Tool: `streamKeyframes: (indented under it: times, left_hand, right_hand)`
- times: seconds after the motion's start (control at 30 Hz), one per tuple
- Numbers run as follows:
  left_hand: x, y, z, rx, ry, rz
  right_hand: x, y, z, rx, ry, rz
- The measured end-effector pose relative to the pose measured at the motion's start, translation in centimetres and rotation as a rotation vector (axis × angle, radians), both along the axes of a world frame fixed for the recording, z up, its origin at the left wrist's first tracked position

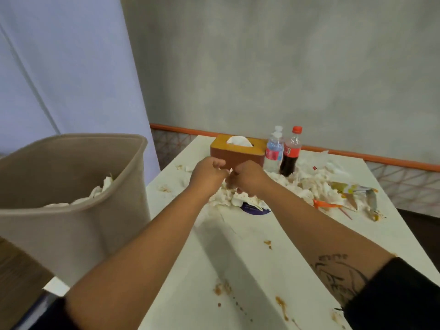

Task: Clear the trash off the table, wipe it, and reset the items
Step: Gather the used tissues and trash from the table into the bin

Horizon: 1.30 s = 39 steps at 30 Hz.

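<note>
Fingers (217,163) clutch crumpled napkins (297,184) on the stained white table (238,270), bin (71,210) alongside.

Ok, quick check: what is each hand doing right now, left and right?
Left hand: fingers curled, pinching the crumpled napkins.
Right hand: fingers curled round the same crumpled napkins.

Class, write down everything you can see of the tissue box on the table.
The tissue box is rectangular, reddish-brown on its sides with a lighter orange top, wood-like. A white tissue pokes from the top slot. It stands upright near the far left corner of the white table, the water bottle close by its right end. The left hand and right hand, gripping crumpled napkins, hide part of its lower front.
</note>
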<state>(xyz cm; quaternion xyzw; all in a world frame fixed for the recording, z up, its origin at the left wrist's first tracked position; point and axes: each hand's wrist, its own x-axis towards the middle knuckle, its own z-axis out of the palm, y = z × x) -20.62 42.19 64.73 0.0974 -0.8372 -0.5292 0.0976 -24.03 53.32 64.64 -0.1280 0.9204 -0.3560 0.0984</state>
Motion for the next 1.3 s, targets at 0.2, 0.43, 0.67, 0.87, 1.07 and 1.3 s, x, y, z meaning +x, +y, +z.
streamKeyframes:
  times: [0.2, 0.43, 0.67, 0.87, 1.07, 1.3]
  left_hand:
    - [-0.9, -1.6, -6.4, -0.019, -0.148, 0.076]
    - [-0.9, -3.1, -11.0, -0.066, -0.231, 0.124]
    - [-1.6, -4.2, -13.5, -0.345, -0.382, 0.015]
    - [-1.7, -4.4, -14.0, -0.432, -0.352, 0.028]
    - [-1.5, -3.2, -11.3, 0.036, -0.042, 0.071]
    - [-0.7, -1.7, -8.3, 0.718, -0.086, 0.164]
  right_hand:
    - [-1.6, 0.3, -6.8, 0.383, -0.096, 0.049]
    - [-1.9, 0.0, -11.7, 0.642, -0.045, 0.189]
    - [-2.0, -0.6, -12.2, 0.743, -0.076, 0.228]
    - [-2.4, -1.0, -11.2, 0.564, -0.146, 0.159]
    - [-1.9, -1.8, -8.8, -0.259, -0.207, -0.015]
    - [-0.6, -3.9, -7.3, -0.415, 0.015, -0.074]
